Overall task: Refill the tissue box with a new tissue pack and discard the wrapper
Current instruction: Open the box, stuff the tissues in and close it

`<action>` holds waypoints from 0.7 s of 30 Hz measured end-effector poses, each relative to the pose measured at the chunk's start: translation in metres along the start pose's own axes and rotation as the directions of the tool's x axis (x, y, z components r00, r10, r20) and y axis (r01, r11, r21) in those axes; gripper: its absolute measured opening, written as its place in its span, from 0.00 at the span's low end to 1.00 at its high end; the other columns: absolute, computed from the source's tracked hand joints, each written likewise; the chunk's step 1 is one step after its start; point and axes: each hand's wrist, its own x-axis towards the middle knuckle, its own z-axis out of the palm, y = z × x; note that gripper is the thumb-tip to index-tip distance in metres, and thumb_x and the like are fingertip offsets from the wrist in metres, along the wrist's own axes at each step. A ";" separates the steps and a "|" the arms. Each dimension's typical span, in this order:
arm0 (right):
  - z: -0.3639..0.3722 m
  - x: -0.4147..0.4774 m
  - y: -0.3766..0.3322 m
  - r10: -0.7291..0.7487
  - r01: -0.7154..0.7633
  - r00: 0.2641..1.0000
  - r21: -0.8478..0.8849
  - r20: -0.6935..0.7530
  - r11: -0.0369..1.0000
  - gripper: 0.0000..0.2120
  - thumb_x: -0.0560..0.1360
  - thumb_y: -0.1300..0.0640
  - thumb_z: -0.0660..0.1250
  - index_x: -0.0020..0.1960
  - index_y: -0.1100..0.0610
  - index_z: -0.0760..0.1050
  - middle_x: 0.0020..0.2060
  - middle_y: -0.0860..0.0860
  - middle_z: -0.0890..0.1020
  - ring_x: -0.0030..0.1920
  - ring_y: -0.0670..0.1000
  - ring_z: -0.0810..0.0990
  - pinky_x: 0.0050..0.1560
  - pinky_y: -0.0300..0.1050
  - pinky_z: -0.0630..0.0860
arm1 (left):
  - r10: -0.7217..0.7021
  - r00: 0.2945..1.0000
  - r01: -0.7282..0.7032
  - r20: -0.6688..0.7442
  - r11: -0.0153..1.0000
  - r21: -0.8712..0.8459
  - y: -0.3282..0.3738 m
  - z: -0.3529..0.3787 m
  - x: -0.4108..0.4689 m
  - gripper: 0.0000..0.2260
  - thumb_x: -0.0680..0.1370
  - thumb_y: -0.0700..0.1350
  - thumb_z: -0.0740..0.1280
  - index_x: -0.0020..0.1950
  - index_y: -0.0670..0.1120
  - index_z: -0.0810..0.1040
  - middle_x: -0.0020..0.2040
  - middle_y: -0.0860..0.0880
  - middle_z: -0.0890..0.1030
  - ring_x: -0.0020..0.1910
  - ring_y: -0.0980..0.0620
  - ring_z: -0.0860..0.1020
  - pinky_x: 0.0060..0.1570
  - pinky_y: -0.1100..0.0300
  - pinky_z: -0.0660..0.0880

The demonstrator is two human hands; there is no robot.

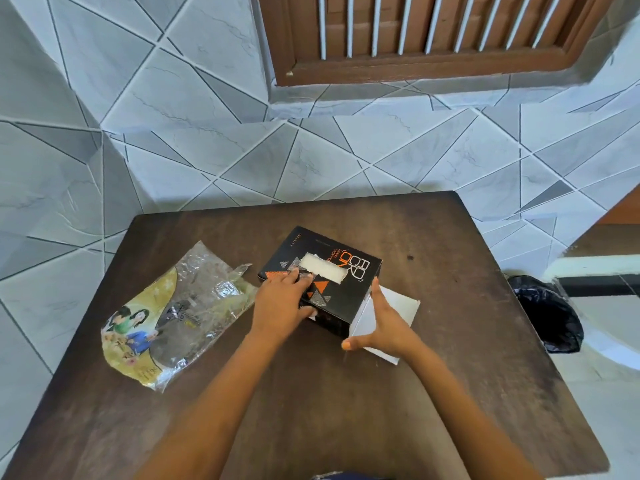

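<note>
A black tissue box [341, 289] with orange triangles lies at the middle of the dark wooden table [450, 358]. White tissue [323, 268] shows through the slot in its top. My left hand [282, 303] presses flat on the box's near left corner and grips its edge. My right hand [382, 327] is spread against the box's open right end, where white flaps [398, 308] stick out. The empty clear and yellow printed wrapper [166, 317] lies crumpled on the table to the left of the box, apart from both hands.
A bin lined with a black bag [547, 313] stands on the floor past the table's right edge. A grey tiled wall rises behind the table, with a brown barred window [433, 36] above.
</note>
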 end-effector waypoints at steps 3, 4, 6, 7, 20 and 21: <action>-0.022 0.003 0.008 -0.018 0.028 0.992 -0.085 0.124 0.996 0.62 0.62 0.48 0.77 0.73 0.54 0.30 0.77 0.53 0.49 0.75 0.55 0.53 0.72 0.46 0.55 | -0.020 0.999 0.022 -0.034 0.997 0.069 0.015 0.002 -0.004 0.28 0.73 0.57 0.65 0.70 0.50 0.64 0.70 0.46 0.70 0.66 0.46 0.71 0.61 0.53 0.68; -0.027 0.004 0.009 -0.015 0.034 0.988 -0.123 0.152 0.992 0.62 0.63 0.49 0.77 0.73 0.53 0.29 0.76 0.53 0.50 0.75 0.56 0.55 0.71 0.46 0.56 | -0.019 0.999 0.023 -0.043 0.996 0.091 0.018 0.003 -0.004 0.27 0.73 0.58 0.64 0.69 0.49 0.64 0.68 0.46 0.72 0.64 0.46 0.73 0.58 0.54 0.70; -0.032 0.009 0.009 -0.009 0.045 0.986 -0.212 0.169 0.976 0.59 0.65 0.53 0.75 0.73 0.53 0.28 0.74 0.58 0.60 0.68 0.58 0.66 0.65 0.45 0.64 | 0.002 0.998 0.006 -0.065 0.992 0.128 0.024 0.004 -0.003 0.25 0.74 0.59 0.63 0.65 0.47 0.67 0.62 0.46 0.76 0.59 0.46 0.76 0.51 0.54 0.72; -0.035 0.012 0.009 -0.014 0.058 0.986 -0.267 0.164 0.962 0.58 0.66 0.55 0.73 0.73 0.53 0.28 0.69 0.60 0.67 0.60 0.57 0.71 0.59 0.44 0.68 | 0.016 0.997 -0.004 -0.077 0.989 0.150 0.027 0.004 -0.002 0.23 0.74 0.59 0.62 0.63 0.47 0.69 0.59 0.46 0.78 0.56 0.47 0.78 0.48 0.55 0.72; -0.037 0.051 0.013 -0.117 0.021 0.946 -0.301 -0.303 0.953 0.46 0.70 0.51 0.71 0.75 0.52 0.42 0.59 0.54 0.80 0.57 0.56 0.79 0.62 0.56 0.69 | -0.207 0.959 0.280 0.195 0.814 -0.509 -0.029 -0.006 0.012 0.36 0.65 0.54 0.75 0.70 0.57 0.63 0.75 0.40 0.56 0.74 0.42 0.56 0.71 0.46 0.58; -0.034 0.052 0.013 -0.062 0.011 0.946 -0.160 -0.320 0.987 0.44 0.70 0.52 0.71 0.75 0.53 0.46 0.60 0.54 0.79 0.59 0.56 0.78 0.63 0.56 0.69 | -0.225 0.955 0.294 0.194 0.809 -0.510 -0.028 -0.005 0.010 0.37 0.64 0.56 0.75 0.70 0.56 0.63 0.74 0.40 0.60 0.73 0.42 0.59 0.70 0.45 0.60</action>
